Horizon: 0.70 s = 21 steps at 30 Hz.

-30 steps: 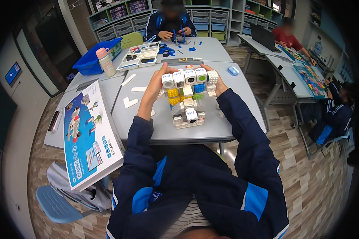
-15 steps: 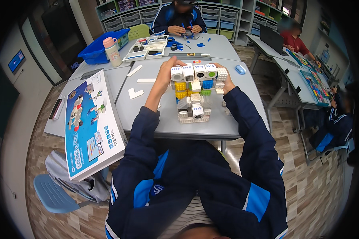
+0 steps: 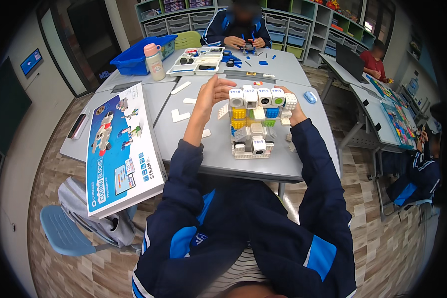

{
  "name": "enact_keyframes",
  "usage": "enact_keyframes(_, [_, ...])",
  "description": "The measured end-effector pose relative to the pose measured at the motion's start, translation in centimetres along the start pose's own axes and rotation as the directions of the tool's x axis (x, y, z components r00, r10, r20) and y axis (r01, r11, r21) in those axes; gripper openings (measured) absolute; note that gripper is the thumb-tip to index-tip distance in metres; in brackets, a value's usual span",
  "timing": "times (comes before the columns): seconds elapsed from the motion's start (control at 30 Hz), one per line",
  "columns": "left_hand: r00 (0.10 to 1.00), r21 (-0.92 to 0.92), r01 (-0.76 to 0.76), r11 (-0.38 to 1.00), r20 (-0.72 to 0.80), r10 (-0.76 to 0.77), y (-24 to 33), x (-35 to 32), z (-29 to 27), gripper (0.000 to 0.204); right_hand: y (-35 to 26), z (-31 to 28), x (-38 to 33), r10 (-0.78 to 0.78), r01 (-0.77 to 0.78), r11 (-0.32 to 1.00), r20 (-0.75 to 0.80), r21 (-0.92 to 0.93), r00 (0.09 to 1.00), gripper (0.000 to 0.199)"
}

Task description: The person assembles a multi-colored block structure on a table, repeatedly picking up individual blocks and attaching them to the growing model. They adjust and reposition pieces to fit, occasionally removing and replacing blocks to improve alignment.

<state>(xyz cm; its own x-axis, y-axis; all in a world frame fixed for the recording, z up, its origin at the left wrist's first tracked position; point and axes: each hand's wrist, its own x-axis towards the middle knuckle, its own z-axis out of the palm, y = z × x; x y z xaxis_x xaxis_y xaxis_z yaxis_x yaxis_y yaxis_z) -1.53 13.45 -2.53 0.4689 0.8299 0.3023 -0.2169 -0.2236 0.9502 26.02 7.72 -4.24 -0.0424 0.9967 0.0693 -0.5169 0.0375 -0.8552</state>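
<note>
Two hands flank the block model [image 3: 256, 121] on the grey table [image 3: 203, 149]. Left hand [image 3: 214, 92] is open, fingers spread, just beside the top row of white cubes [image 3: 257, 97], gripping nothing. Right hand [image 3: 294, 110] is mostly hidden behind the model's right side; grip unclear. Step looks like steadying or adjusting the top row. Next move probably needs both palms pressing inward evenly. Box [image 3: 119, 149] lies left.

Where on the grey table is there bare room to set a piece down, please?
Free: the near strip of the table below the block model, and between the left hand and box. Crowded around the model.
</note>
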Motion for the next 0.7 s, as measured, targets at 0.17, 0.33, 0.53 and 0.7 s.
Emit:
enact_keyframes(0.17, [0.980,-0.112,0.122,0.986,-0.145,-0.138,-2.7,-2.9,2.2,0.054,-0.1,-0.2,0.0,0.037,-0.037,0.999,0.020,-0.005,0.999,0.034])
enact_keyframes(0.33, [0.995,-0.012,0.076,0.997,-0.068,-0.076,-2.2,-3.1,2.9,0.047,0.5,-0.5,-0.2,-0.032,0.032,0.999,0.000,-0.035,0.999,0.031])
enact_keyframes(0.53, [0.986,0.036,0.147,0.988,-0.083,-0.144,-1.3,-3.5,3.1,0.045,0.7,-0.9,-0.3,-0.023,0.025,0.999,0.070,-0.035,0.997,0.029])
enact_keyframes(0.7, [0.991,0.185,0.131,0.974,-0.031,-0.128,-2.9,-2.0,1.4,0.041,0.8,-0.9,-0.3,-0.058,0.065,0.996,0.127,-0.053,0.990,0.027])
